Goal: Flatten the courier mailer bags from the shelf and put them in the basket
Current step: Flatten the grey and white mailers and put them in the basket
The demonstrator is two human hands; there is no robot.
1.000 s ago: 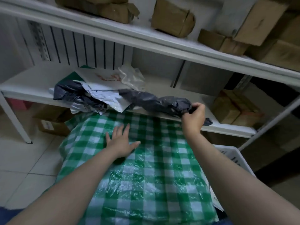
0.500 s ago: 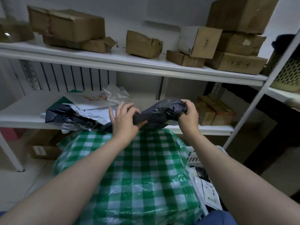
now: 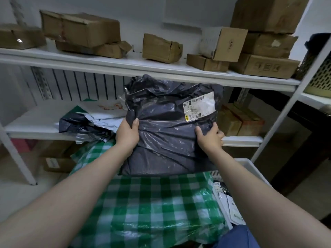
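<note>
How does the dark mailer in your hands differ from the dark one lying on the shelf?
The held mailer is spread almost flat, gripped by the left hand and right hand; the shelf mailer lies crumpled. The held mailer shows a white shipping label; the shelf mailer shows none. Both are dark grey glossy plastic.
</note>
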